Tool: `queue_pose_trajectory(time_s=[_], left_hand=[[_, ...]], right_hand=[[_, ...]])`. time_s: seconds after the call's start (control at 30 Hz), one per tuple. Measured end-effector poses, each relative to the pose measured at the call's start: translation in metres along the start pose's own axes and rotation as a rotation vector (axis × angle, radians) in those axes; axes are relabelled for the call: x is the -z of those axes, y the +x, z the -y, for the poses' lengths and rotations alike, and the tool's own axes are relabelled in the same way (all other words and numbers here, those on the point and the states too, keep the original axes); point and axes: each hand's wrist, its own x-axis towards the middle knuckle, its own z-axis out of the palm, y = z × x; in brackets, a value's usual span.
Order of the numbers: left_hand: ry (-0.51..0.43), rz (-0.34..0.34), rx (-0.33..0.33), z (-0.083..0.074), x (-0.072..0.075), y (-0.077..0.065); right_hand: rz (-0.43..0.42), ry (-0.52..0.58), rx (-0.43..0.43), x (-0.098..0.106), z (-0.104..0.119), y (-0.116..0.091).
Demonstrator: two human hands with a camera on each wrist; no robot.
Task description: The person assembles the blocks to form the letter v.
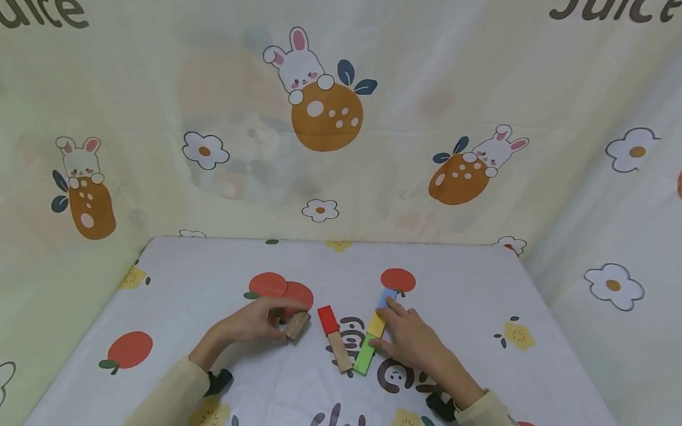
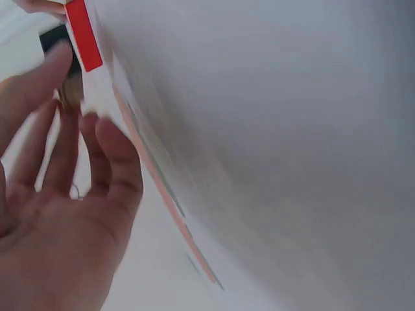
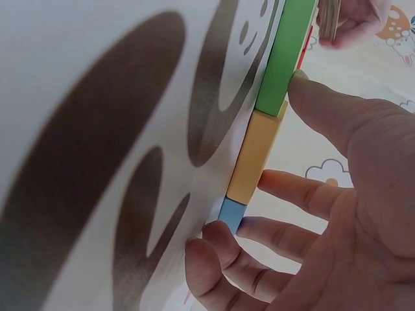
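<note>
My left hand pinches a short wooden block on the tablecloth, left of centre. In the left wrist view my left hand is blurred, and that wooden block shows dimly between thumb and fingers. A red block lies end to end with a longer wooden block. Beside them runs a row of green block, yellow block and blue block. My right hand touches the row's right side with straight fingers: thumb on the green block, fingers at the yellow block and blue block.
The table carries a white cloth printed with oranges, flowers and dark letters. A curtain with rabbits closes off the back and both sides. The red block shows near my left fingertips.
</note>
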Motion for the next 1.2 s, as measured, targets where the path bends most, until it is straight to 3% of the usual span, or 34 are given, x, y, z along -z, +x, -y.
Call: queue_pose_trajectory(time_s=[0.13, 0.37, 0.5, 0.9, 1.2], left_hand=[[-0.022, -0.11, 0.046, -0.003, -0.002, 0.004], [-0.111, -0.317, 0.198, -0.008, -0.003, 0.01], [-0.158, -0.402, 0.268, -0.01, -0.004, 0.012], [-0.182, -0.518, 0.382, -0.013, -0.013, 0.022], [-0.15, -0.539, 0.379, -0.018, -0.019, 0.03]], right_hand=[[0.0, 0.005, 0.004, 0.001, 0.0, -0.001], [0.0, -0.002, 0.006, 0.001, 0.0, -0.001], [-0.009, -0.005, 0.009, 0.0, 0.0, -0.001], [-0.002, 0.003, -0.003, 0.0, 0.0, -0.001], [0.006, 0.0, -0.001, 0.0, 0.0, 0.001]])
